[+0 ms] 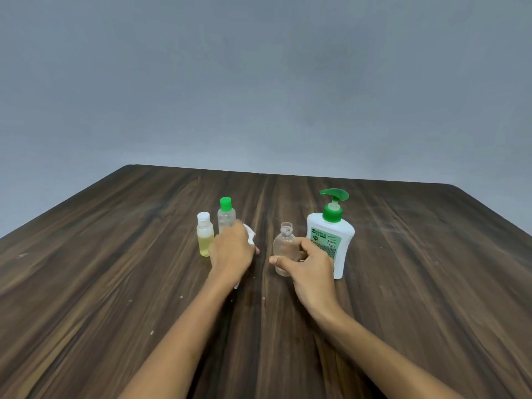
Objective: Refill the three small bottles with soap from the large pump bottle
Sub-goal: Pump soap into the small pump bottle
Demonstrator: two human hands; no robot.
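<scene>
Hiding part of a white object [250, 236] under the left hand [231, 252]: only a white bit poking out at the far side of the knuckles and another sliver near the wrist, too little to say what it is. Curling over that white object, fingers bent down toward the dark wood-grain table [115, 269]; impossible to tell how firmly gripping.

Wrapping the right hand [309, 267] round the lower body of a small clear uncapped bottle [284, 245], thumb pointing left across its near side, covering much of its base. Standing upright, long axis vertical, open threaded neck pointing up, near the table's middle.

Standing just right of it, partly behind the right hand, a large white pump bottle with green collar and green pump head [331, 234], upright, label print too small to read.

Standing upright at the left, a small clear bottle with a green cap [226, 216], its lower part hidden behind the left hand, and just left of that a small bottle with a white cap and yellowish liquid [205, 236].

Cutting off both forearms at the bottom edge.
</scene>
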